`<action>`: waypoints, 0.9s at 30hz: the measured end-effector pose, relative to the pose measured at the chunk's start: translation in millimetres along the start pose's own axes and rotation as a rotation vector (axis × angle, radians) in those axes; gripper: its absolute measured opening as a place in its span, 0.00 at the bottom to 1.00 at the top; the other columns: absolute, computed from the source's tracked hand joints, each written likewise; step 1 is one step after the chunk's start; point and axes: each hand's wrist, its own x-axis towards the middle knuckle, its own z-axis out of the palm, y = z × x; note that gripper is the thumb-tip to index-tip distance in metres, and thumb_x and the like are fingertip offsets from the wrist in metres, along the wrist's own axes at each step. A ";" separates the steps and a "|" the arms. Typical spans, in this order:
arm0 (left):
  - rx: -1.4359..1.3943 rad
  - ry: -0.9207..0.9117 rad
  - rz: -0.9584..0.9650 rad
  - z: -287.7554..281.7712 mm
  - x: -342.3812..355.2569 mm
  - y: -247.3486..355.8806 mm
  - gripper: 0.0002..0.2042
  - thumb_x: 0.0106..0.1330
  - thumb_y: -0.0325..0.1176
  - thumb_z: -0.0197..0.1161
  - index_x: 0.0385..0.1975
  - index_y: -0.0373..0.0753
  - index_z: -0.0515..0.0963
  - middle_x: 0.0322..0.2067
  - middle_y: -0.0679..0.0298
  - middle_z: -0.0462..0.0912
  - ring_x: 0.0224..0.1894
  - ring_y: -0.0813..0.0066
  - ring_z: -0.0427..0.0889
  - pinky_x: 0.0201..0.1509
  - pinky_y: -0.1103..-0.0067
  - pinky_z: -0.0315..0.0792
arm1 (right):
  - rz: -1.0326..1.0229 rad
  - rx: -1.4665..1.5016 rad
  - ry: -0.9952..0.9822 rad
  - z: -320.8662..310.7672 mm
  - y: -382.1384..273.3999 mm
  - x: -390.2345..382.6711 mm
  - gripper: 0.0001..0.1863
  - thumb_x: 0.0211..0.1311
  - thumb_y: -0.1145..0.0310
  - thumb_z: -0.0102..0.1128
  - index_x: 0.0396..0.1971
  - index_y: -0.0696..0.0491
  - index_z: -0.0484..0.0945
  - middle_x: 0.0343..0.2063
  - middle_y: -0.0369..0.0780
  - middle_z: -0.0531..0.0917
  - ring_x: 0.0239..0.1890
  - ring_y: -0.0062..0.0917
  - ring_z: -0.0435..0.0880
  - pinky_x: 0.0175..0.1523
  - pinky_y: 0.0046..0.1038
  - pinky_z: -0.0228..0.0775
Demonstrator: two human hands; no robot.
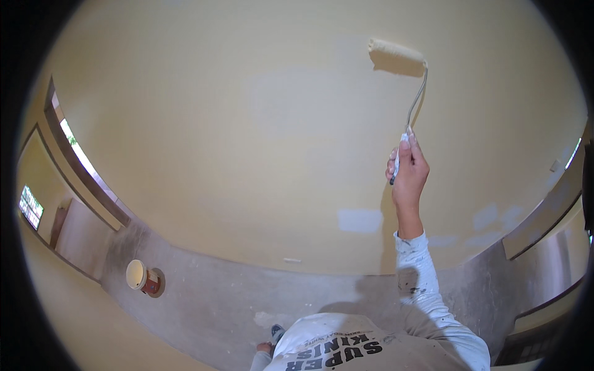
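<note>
My right hand (408,170) is closed around the white handle of a paint roller (396,57), arm stretched up in front of me. The roller's cream sleeve lies against the pale yellow wall (247,154), high and right of centre, with a thin metal rod bending down to the grip. Low beside my body, my left hand (265,347) shows only in small part, close to a dark shoe (278,332); its fingers are not clear enough to read. My light sleeve is spotted with paint.
On the grey floor (216,287) at left stands a paint bucket (150,284). A whitish rectangle (360,221) and other pale patches (486,216) mark the lower wall. Openings with dark frames (80,157) are at the left, and another opening is at the right.
</note>
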 end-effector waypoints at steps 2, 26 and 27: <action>-0.096 0.036 -0.074 6.6 -5.0 -10.6 0.19 0.67 0.51 0.58 0.43 0.44 0.85 0.46 0.59 0.88 0.52 0.58 0.85 0.58 0.68 0.77 | 0.012 0.021 0.011 -1.4 -2.3 -1.3 0.24 0.79 0.65 0.51 0.70 0.56 0.68 0.24 0.32 0.73 0.19 0.12 0.68 0.19 0.18 0.61; 0.177 0.030 -0.082 16.1 3.5 -30.7 0.16 0.65 0.47 0.54 0.41 0.50 0.86 0.46 0.58 0.88 0.53 0.60 0.85 0.53 0.62 0.79 | -0.021 -0.190 -0.044 -1.1 28.9 -45.6 0.23 0.79 0.65 0.51 0.68 0.56 0.70 0.24 0.31 0.73 0.20 0.12 0.69 0.21 0.18 0.62; 0.192 0.010 -0.090 14.3 -4.7 -42.5 0.15 0.64 0.47 0.55 0.40 0.50 0.87 0.45 0.58 0.88 0.52 0.60 0.86 0.53 0.62 0.79 | -0.026 -0.203 -0.041 6.5 19.6 -34.3 0.23 0.79 0.64 0.51 0.69 0.55 0.69 0.24 0.32 0.73 0.20 0.12 0.69 0.21 0.18 0.63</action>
